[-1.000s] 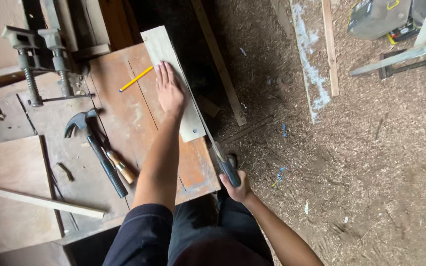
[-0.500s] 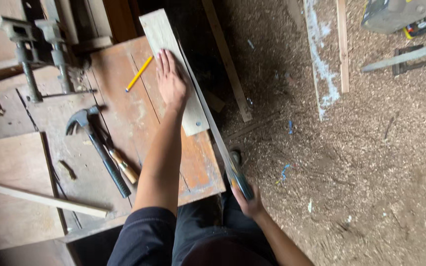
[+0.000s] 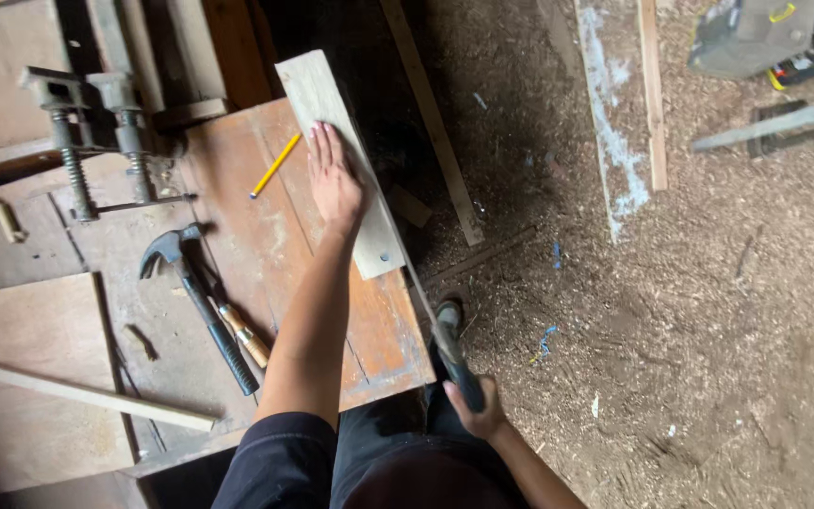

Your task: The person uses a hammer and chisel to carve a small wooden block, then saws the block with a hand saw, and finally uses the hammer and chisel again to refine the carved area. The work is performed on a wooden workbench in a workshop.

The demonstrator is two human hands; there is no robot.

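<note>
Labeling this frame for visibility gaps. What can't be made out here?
Head view only:
- Saw teeth and cut line: blade seen edge-on, too thin.
- Right hand grip: fingers wrap under the handle.
- Board under the left hand: covered by the palm.
- Clamps: tops lost in shadow.
- Bench left edge: cut off.

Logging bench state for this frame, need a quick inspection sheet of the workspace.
Surface: worn wooden workbench, reddish top.
Job's things: pale board along the bench's right edge; handsaw beside that edge.
Clutter: claw hammer, yellow pencil, chisel, two clamps, loose wooden strip.
Grippers: left hand flat on the board; right hand gripping the saw handle.
Cables: nothing seen.
Surroundings: sawdust-covered floor, scrap planks.
</note>
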